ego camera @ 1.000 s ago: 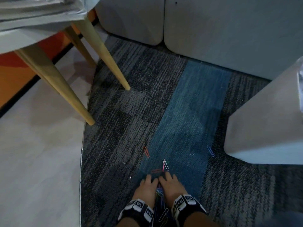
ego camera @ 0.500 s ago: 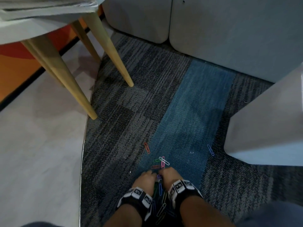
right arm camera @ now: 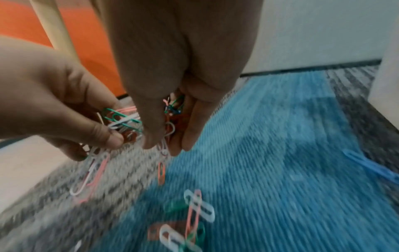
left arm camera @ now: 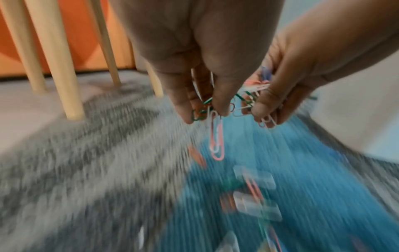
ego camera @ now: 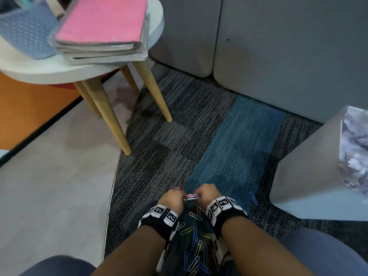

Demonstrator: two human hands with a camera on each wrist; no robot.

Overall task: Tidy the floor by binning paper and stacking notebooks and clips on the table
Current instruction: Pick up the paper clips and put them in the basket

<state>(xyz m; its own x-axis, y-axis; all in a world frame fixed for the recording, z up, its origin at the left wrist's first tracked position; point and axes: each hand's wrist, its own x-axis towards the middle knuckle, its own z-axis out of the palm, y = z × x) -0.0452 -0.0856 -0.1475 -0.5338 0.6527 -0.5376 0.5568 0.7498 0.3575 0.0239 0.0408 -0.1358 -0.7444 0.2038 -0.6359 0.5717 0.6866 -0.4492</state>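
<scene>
Both hands hover just above the carpet, close together, each pinching part of a tangled bunch of coloured paper clips (ego camera: 191, 196). In the left wrist view my left hand (left arm camera: 205, 112) grips green, white and pink clips, and a pink-and-white pair (left arm camera: 217, 143) dangles from it. My right hand (right arm camera: 166, 145) curls round more clips (right arm camera: 172, 109), with the left hand (right arm camera: 75, 119) beside it. Several loose clips (ego camera: 194, 236) lie between my forearms, and others (right arm camera: 194, 213) lie under the hands. A single blue clip (ego camera: 253, 198) lies to the right. A notebook stack with a pink cover (ego camera: 103, 18) sits on the round table (ego camera: 79, 70).
A blue perforated basket (ego camera: 25, 30) stands on the table beside the notebooks. The table's wooden legs (ego camera: 111, 118) reach the floor at left. A grey bin (ego camera: 306, 166) holding crumpled paper (ego camera: 354, 148) stands on the right. Grey upholstered panels (ego camera: 278, 56) close off the back.
My hands were flat on the carpet, then curled in around the clips; now they have lifted off it holding a bunch. The head view has tilted up, showing the table top.
</scene>
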